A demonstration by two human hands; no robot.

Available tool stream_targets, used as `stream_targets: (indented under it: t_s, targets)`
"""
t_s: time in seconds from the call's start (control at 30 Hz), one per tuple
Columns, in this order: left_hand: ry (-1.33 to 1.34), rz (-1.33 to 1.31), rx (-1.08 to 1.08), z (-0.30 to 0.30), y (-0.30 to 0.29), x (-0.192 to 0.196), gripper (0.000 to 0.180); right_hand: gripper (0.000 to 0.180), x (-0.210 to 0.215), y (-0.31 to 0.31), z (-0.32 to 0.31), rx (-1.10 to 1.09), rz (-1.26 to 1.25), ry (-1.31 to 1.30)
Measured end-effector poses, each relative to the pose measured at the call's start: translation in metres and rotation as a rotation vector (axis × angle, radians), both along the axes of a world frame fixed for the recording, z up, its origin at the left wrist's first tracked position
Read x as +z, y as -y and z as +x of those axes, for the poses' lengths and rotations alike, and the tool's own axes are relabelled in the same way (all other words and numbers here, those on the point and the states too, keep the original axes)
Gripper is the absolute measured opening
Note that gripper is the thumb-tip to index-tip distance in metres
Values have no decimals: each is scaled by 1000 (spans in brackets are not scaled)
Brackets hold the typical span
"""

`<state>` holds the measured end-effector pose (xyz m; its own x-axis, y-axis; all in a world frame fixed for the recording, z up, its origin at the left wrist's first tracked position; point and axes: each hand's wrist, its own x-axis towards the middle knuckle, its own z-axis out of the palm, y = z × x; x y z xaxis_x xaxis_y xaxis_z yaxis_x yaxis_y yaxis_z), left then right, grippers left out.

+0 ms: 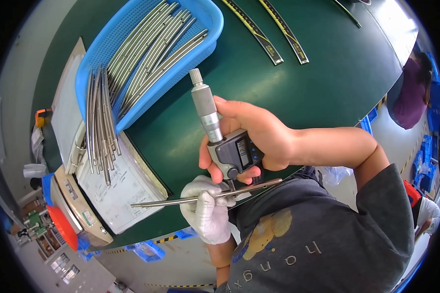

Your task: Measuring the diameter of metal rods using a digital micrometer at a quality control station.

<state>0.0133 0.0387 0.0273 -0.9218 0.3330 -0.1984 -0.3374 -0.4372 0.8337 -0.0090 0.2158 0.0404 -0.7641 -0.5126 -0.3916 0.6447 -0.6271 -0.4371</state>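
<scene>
My left hand (205,210), in a white glove, pinches a slim metal rod (166,202) near its middle. The rod lies almost level across the front of my body. In my bare right hand (264,129) is a grey digital micrometer (225,149) with a small display, its knurled thimble pointing up and away. My right thumb rests beside the thimble, and the other fingers wrap under the body. The micrometer's lower end meets the rod next to the gloved fingers. Whether the rod sits between the measuring faces is hidden by the glove.
A blue plastic basket (208,51) of metal rods stands at the far left on the green table (318,97). More rods (101,127) lean over its near side onto paper drawings (127,205). Two yellow-black strips (278,58) lie beyond. A beige box-like device (80,210) stands left. Another person (410,97) is at right.
</scene>
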Motion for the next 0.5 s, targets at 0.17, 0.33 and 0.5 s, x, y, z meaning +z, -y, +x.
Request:
stream_targets:
  t_s: [0.17, 0.33, 0.5]
  targets:
    - [-8, 5, 7, -2, -2, 2, 18, 77, 3, 1, 2, -14, 68, -33]
    - [-3, -3, -46, -1, -1, -1, 16, 77, 0, 2, 1, -16, 103, -72]
    - [57, -12, -27, 3, -3, 1, 17, 79, 0, 2, 1, -14, 118, -95]
